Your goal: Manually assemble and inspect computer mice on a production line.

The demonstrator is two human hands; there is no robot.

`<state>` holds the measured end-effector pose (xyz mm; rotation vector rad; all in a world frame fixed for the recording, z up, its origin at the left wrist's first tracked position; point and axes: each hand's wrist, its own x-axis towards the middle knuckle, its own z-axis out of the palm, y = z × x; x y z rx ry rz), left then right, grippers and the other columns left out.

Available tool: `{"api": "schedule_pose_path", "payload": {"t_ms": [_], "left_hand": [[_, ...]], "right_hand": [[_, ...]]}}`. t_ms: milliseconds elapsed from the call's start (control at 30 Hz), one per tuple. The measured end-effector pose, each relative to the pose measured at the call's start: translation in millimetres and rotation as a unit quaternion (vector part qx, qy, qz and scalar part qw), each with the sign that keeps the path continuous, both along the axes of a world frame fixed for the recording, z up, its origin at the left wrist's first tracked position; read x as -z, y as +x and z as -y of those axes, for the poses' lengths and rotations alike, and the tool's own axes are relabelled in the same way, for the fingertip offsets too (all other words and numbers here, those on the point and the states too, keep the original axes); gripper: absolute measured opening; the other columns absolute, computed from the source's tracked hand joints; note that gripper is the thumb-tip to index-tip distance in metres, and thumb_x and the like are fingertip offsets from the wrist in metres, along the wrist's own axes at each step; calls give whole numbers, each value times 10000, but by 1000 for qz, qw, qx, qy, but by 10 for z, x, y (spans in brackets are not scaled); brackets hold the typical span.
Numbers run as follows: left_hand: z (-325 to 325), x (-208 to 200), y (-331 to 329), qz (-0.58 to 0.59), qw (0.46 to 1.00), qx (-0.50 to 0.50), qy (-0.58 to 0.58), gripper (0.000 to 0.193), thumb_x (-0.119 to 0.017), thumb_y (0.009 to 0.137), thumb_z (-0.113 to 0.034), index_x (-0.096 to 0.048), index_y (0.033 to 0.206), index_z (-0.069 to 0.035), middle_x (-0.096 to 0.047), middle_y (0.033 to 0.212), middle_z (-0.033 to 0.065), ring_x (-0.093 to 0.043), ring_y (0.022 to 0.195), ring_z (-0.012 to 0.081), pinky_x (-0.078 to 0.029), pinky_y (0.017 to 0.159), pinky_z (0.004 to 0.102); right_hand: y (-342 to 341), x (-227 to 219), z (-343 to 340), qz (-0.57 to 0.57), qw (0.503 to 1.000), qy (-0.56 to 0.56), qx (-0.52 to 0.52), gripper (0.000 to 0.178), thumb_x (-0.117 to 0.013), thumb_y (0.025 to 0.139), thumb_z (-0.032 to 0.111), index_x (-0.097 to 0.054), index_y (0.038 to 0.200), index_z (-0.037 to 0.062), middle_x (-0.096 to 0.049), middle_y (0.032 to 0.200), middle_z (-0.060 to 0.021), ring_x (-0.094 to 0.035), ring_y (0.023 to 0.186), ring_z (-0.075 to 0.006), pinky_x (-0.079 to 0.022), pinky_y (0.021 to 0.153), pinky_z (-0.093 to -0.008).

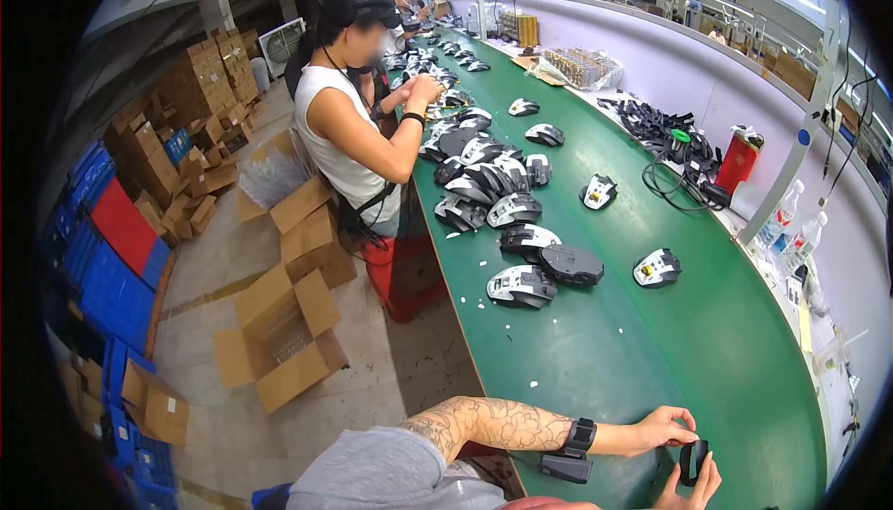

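Over the green bench (595,370), close to me at the lower right, both hands are at a small black part (693,463) with a rounded outline; its exact kind I cannot make out. My left hand (662,429) pinches its upper edge with thumb and fingertips. Thumb and fingers of my right hand (693,489) grip it from the lower side. A black strapped device (579,437) sits on my left wrist. Beyond lie partly built computer mice with white and black shells, among them one mouse (657,268) and another mouse (523,286).
A co-worker (358,119) stands along the bench's left edge, hands over more mice. Black cables (656,128), a red tin (739,162) and plastic bottles (802,236) line the right side. Open cardboard boxes (279,333) and blue crates (102,259) occupy the floor at left.
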<state>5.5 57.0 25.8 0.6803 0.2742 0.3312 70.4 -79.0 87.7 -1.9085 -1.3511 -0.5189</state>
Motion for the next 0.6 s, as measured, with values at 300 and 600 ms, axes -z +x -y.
{"api": "schedule_pose_path", "payload": {"t_ms": [300,600], "left_hand": [[-27,42,23,-14,999,-11,33,133,-631,834,-109,-527,900,-58,-616,873,43,-582,827,89,-458,766,212],[-46,54,36,-15,1000,-18,17,131,-630,834,-83,-524,902,-47,-619,868,48,-585,858,102,-460,782,222]], "right_hand": [[-52,3,-49,-38,999,-11,17,392,-753,678,83,-643,1050,26,-594,956,-150,-582,862,-307,-488,759,-382],[-55,-2,-66,-28,999,-19,21,386,-755,678,60,-642,1044,15,-596,965,-151,-582,860,-310,-488,753,-383]]}}
